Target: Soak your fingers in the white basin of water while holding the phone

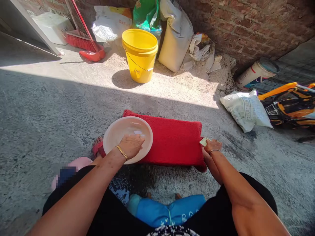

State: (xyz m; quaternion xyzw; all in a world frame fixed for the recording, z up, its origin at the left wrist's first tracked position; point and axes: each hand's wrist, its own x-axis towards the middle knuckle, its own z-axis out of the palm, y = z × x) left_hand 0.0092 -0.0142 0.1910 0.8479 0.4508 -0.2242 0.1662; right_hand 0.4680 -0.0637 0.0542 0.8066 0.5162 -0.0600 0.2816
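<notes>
A pale pinkish basin (110, 136) rests on the left end of a red cloth-covered bench or block (176, 141). My left hand (131, 146) is inside or just over the basin with its fingers curled; what they hold, if anything, is hidden. Bright white glints show beside the fingers, as if on water. Beyond the red cover's right end, my right hand (213, 144) grips a small, flat, pale green object (204, 141) whose kind I cannot make out.
Ahead stands a yellow bucket (140, 65). Behind it are a white sack (176, 39), a green bag (147, 14) and a red broom (78, 38). A stuffed bag (248, 109) and an orange-black machine (290, 105) lie right. Wet ground (137, 178) lies before me.
</notes>
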